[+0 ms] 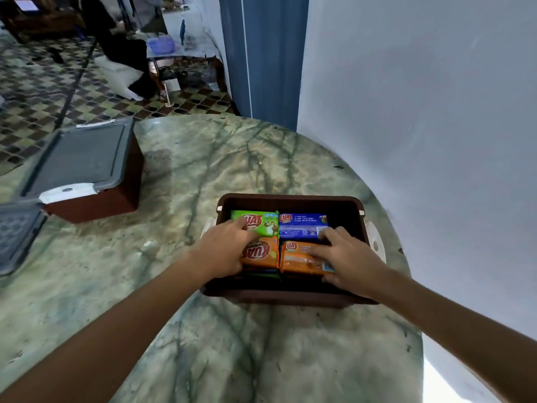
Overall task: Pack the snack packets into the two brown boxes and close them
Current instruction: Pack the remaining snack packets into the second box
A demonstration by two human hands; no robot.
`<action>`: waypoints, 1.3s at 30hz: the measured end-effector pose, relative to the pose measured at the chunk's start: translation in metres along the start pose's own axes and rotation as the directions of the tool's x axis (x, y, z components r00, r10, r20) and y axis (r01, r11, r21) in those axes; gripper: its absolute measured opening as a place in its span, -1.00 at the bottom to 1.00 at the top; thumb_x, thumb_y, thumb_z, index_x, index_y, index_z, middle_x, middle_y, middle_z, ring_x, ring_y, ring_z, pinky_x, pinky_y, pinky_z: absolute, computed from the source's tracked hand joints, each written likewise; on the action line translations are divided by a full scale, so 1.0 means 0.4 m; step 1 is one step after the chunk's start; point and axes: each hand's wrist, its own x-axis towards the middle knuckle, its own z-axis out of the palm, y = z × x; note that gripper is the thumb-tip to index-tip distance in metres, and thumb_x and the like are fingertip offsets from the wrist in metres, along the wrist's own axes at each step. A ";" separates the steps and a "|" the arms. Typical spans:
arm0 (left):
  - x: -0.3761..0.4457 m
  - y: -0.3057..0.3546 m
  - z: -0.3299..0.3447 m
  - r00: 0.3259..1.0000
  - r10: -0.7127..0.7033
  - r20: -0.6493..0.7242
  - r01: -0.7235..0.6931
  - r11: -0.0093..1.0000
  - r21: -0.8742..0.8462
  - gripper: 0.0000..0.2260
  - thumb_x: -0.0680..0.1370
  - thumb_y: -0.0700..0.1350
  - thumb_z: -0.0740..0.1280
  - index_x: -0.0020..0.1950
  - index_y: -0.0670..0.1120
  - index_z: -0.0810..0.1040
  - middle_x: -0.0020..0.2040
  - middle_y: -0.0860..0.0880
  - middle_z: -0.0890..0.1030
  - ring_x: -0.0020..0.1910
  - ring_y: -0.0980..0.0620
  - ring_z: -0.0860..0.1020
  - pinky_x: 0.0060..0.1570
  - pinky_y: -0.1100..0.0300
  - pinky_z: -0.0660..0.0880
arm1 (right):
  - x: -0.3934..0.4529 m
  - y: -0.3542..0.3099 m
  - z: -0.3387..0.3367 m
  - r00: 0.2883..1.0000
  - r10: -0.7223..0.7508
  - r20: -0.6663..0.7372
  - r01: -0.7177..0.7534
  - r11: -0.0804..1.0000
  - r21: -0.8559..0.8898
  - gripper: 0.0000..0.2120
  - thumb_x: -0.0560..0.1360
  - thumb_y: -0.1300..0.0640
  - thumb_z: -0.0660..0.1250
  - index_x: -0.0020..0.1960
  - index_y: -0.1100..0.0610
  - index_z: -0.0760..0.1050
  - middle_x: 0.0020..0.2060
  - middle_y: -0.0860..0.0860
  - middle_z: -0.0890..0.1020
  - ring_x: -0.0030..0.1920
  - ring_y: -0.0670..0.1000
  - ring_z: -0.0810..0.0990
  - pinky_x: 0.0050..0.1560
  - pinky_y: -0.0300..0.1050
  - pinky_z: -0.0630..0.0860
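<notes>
Green-veined marble tabletop (180, 181) is carrying the open brown plastic box (290, 200) near its right edge. I am pressing my left hand (225, 251) and right hand (348, 258), fingers loosely spread and gripping nothing, onto the orange snack packets (261, 254). Packets sitting proud may be blocking the grey lid (17, 231).

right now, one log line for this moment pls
step: packing | open box: four packets on top | left hand: on left packets | right hand: on orange packet | far box: lidded

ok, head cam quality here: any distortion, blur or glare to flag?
Head view: strong wide-angle warp, the table edge and wall bend; the closed box at left is smeared, the far room soft; packets in the open box read sharply; blown-out white patch at bottom right; soft, even light, faint shadows.
</notes>
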 end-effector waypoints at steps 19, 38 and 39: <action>0.096 0.030 0.098 0.988 -0.004 -0.152 0.040 0.971 0.235 0.04 0.26 0.51 0.25 0.54 -0.08 0.07 0.47 -0.25 0.22 0.38 -0.24 0.27 0.20 -0.16 0.33 | 0.118 -0.038 0.021 0.996 0.086 0.036 -0.074 0.966 -0.249 0.06 0.23 -0.40 0.41 0.49 0.08 0.03 0.41 0.19 0.18 0.40 0.23 0.17 0.17 0.08 0.45; 0.101 0.029 0.124 0.996 -0.004 -0.093 0.022 0.980 0.198 0.10 0.30 0.39 0.35 0.55 -0.06 -0.21 0.54 -0.24 -0.05 0.50 -0.24 -0.01 0.39 -0.35 0.03 | 0.165 -0.012 0.056 0.633 0.495 0.595 -0.406 -0.442 0.800 -0.47 0.58 -0.14 0.21 0.45 0.04 0.18 0.04 0.15 0.63 -0.13 0.13 0.69 -0.27 -0.02 0.62; 0.101 0.030 0.122 0.996 -0.007 -0.087 0.024 0.981 0.193 0.10 0.30 0.39 0.36 0.55 -0.06 -0.21 0.54 -0.24 -0.05 0.50 -0.24 -0.02 0.39 -0.35 0.03 | 0.161 -0.005 0.058 0.647 0.481 0.592 -0.404 -0.442 0.801 -0.45 0.56 -0.14 0.24 0.45 0.03 0.18 0.04 0.15 0.64 -0.11 0.14 0.69 -0.22 0.02 0.64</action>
